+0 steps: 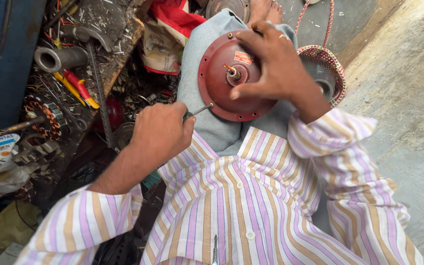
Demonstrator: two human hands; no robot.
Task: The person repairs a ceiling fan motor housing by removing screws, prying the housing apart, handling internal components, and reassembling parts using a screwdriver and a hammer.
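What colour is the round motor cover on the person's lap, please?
Dark red round motor cover, seen in the head view.

Left hand (160, 132): closed in a fist, knuckles up, forearm bare below a rolled striped sleeve, reaching forward from the lower left. Right hand (271, 61): spread flat, palm down, fingers (258, 29) splayed forward, thumb extended toward the left; a ring sits on one finger. Right wrist is bent, elbow tucked near the torso.
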